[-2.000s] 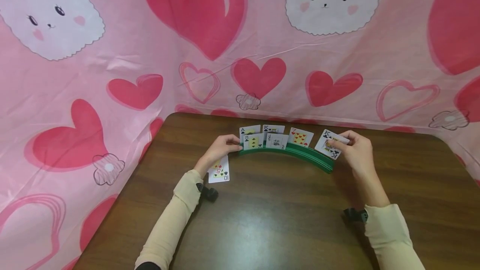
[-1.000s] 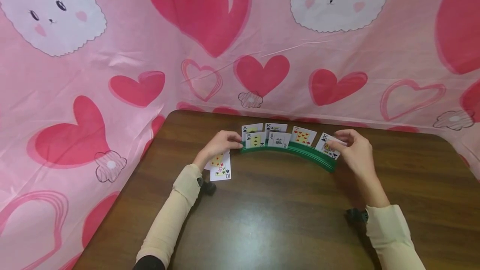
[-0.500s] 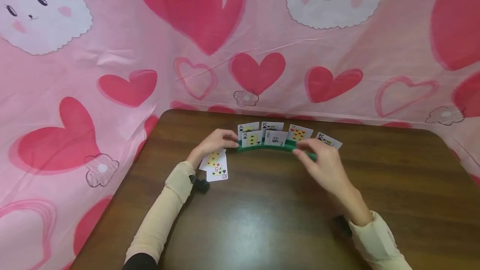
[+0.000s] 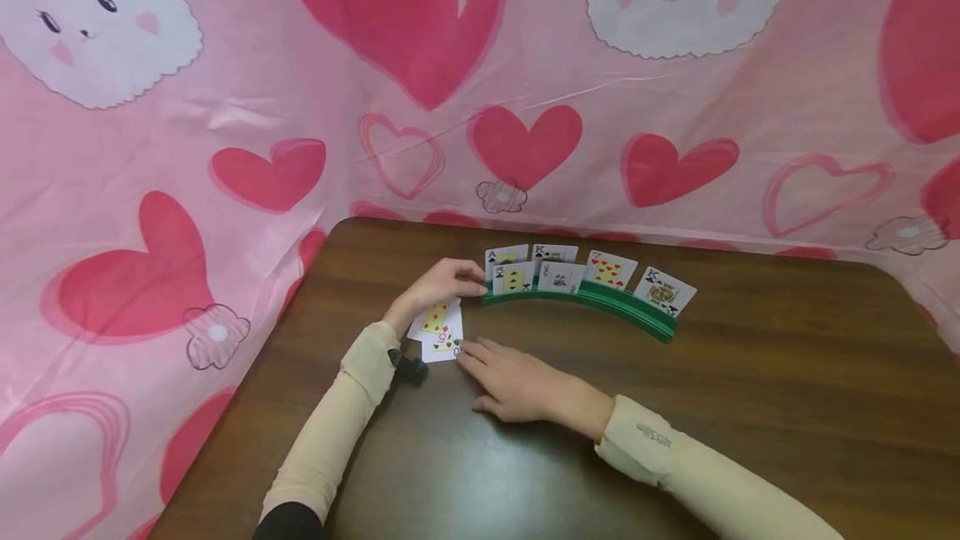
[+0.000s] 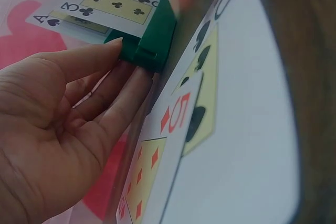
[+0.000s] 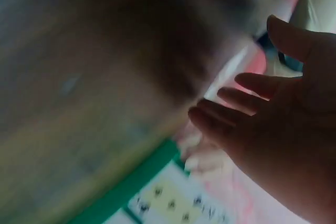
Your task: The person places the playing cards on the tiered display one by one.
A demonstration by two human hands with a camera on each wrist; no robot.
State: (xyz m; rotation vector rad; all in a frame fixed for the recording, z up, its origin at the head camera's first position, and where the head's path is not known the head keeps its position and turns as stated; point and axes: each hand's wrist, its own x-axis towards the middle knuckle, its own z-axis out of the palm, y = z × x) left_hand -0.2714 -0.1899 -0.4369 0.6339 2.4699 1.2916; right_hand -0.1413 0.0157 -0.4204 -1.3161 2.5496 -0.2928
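Observation:
A curved green card holder stands on the table with playing cards upright in two rows. Its left end is pinched between the thumb and fingers of my left hand. In the front row are the three of clubs and a joker-like card. Behind them stand an ace, a king, the seven of hearts and the king of clubs. Flat on the table, a five of diamonds overlaps a ten of spades. My right hand reaches to the ten's right edge, fingers extended; contact is unclear.
The brown wooden table extends to the right and front. Pink heart-patterned cloth hangs behind and at the left. A small black wrist device on the left sleeve sits just below the loose cards.
My right hand released the king of clubs at the holder's right end, then moved left and down to the loose cards. My left hand stayed on the holder.

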